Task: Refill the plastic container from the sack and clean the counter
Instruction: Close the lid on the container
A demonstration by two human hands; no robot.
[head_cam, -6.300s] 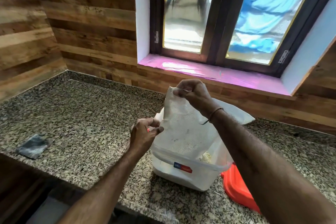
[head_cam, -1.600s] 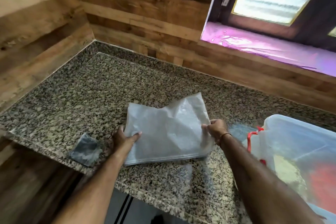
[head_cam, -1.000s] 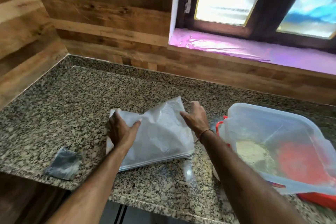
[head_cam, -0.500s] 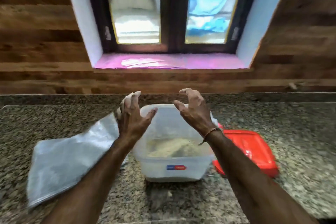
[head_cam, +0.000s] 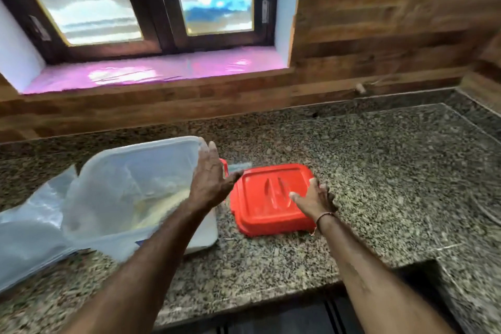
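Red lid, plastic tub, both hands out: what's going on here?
A person works at a granite counter. The clear plastic container stands open with some pale grainy stuff inside, and the flattened sack lies just left of it. The red lid lies on the counter to its right. The right hand is spread over the lid's right edge, seemingly about to pick it up; the left hand hovers open beside the container's rim, holding nothing.

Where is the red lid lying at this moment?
In the head view the red lid lies on the granite counter, just right of the plastic container, with the right hand at its right edge.
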